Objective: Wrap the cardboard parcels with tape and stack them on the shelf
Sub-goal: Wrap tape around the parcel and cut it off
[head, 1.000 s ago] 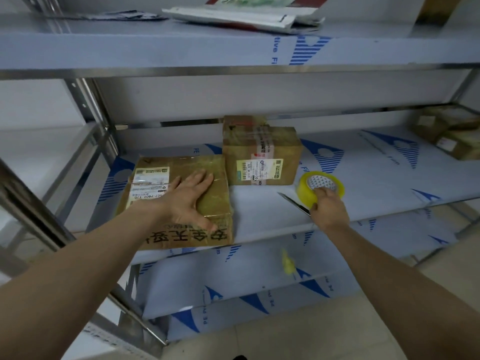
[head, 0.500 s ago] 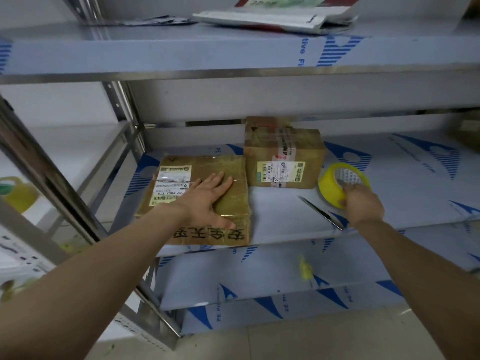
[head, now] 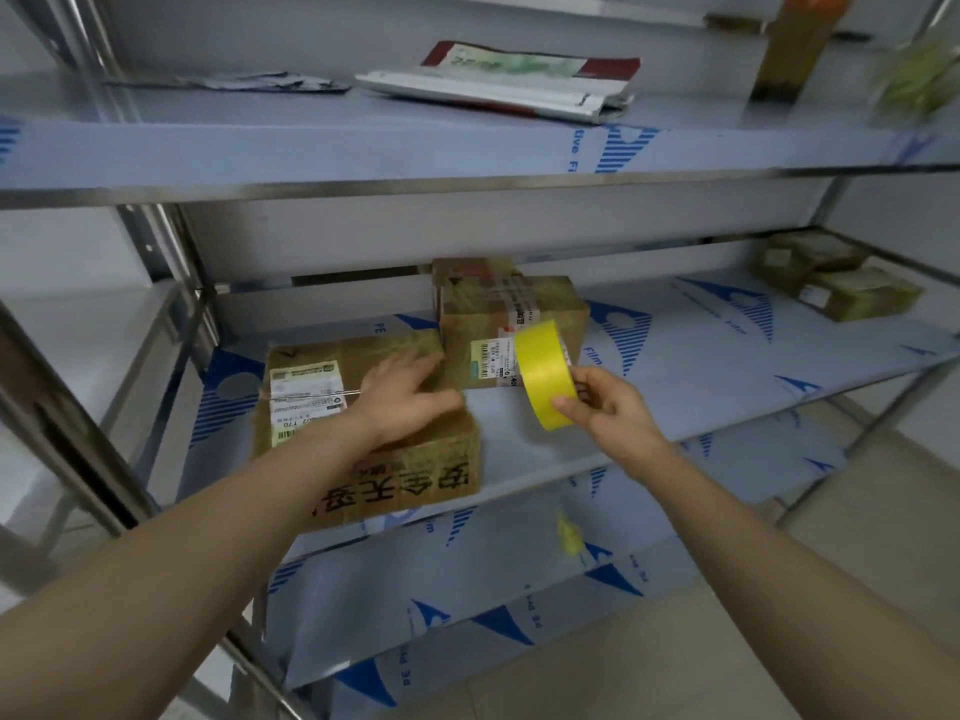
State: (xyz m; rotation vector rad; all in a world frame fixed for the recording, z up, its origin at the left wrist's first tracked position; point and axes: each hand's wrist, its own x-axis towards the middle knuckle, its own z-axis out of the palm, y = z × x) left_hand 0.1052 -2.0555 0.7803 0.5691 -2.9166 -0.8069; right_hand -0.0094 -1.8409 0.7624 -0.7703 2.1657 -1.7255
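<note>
A flat cardboard parcel (head: 311, 407) with a white label and black printed characters lies at the front of the middle shelf (head: 701, 366). My left hand (head: 405, 397) rests flat on its top, fingers spread. My right hand (head: 608, 407) grips a yellow tape roll (head: 545, 374), lifted off the shelf just right of the parcel. Behind the roll stands a taller taped parcel (head: 509, 324) with a label, and a smaller box (head: 467, 270) sits behind that one.
Two more taped parcels (head: 841, 283) lie at the far right of the middle shelf. The upper shelf (head: 311, 153) carries a flat mailer bag (head: 498, 80) and a brown object (head: 795, 44). Steel posts stand at left. A yellow scrap (head: 569, 535) lies on the lower shelf.
My right hand has lifted the tape roll off the shelf and turned it edge-on toward the flat parcel. The knife seen beside it earlier is out of sight. My left hand stays on the parcel.
</note>
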